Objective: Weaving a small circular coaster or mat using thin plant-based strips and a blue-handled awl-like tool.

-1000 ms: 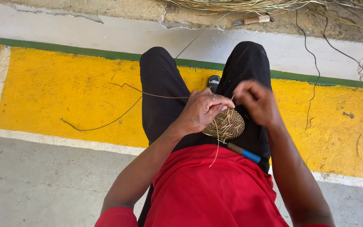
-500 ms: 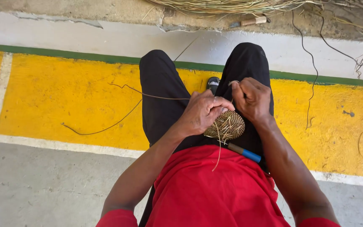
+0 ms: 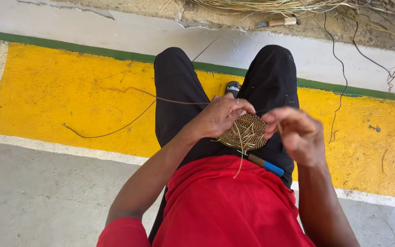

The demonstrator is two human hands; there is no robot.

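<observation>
Yellow painted floor (image 3: 46, 96) carries a long loose fibre strand (image 3: 115, 130) trailing left of the knees. The left hand (image 3: 220, 116) clamps the small round woven disc (image 3: 245, 132) over the lap, fingers closed on its far-left rim. Just right, the right hand (image 3: 298, 135) pinches a thin strand, nearer the disc's right edge.

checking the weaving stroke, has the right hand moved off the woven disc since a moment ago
Yes. The right hand has pulled away to the right of the woven disc, toward the right knee; the left hand holds the disc.
</observation>
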